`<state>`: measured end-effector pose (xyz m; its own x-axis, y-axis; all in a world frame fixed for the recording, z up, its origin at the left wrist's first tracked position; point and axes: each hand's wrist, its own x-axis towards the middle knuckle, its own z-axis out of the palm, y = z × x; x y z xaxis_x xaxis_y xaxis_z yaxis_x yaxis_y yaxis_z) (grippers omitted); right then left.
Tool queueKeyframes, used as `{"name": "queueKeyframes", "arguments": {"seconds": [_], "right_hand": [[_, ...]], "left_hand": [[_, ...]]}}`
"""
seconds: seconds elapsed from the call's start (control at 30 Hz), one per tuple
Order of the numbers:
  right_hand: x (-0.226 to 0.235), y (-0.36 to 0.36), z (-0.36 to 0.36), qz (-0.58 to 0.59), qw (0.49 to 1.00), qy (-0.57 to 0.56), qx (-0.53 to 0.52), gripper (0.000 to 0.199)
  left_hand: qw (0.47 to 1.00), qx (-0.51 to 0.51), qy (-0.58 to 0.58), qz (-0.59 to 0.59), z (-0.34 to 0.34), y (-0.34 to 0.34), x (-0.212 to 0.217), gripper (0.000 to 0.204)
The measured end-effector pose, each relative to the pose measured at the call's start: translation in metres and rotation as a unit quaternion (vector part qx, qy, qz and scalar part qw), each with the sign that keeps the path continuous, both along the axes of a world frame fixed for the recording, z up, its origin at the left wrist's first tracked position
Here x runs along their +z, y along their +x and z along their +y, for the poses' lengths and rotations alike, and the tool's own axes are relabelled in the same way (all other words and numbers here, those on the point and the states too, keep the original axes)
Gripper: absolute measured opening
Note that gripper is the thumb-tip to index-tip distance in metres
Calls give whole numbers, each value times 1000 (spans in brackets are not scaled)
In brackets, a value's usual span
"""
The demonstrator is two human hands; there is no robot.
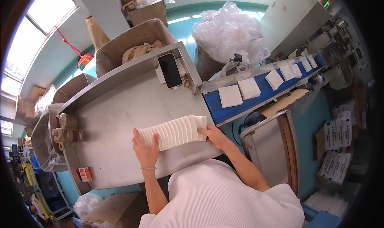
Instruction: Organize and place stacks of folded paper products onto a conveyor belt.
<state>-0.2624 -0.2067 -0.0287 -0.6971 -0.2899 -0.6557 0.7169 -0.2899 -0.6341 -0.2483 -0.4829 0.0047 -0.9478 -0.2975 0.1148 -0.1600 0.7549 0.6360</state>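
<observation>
A fanned row of white folded napkins lies on the steel table, long axis running left to right, pressed between the flat open left hand and the right hand, neither clenched.

Far ahead of you a dark-screened phone leans on the table's back rim. At the near left corner lies a small red-and-white box. Far right, white labelled cartons stack by the floor.
</observation>
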Motion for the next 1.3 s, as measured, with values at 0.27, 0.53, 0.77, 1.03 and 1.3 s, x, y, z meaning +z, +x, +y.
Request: {"name": "queueKeyframes", "arguments": {"seconds": [0.27, 0.53, 0.77, 1.03, 1.3], "right_hand": [[4, -12, 0, 130, 968, 166, -139, 36], [8, -7, -9, -9, 996, -22, -80, 41], [-23, -5, 9, 35, 970, -29, -238, 33], [4, -6, -19, 207, 964, 159, -39, 44], [-16, 9, 11, 17, 999, 27, 32, 36]], "left_hand": [[999, -31, 38, -23, 11, 5, 7, 88], [999, 11, 9, -43, 15, 3, 11, 88], [999, -24, 15, -37, 13, 1, 12, 87], [999, -41, 18, -20, 37, 4, 11, 92], [1000, -5, -9, -2, 19, 4, -3, 97]]}}
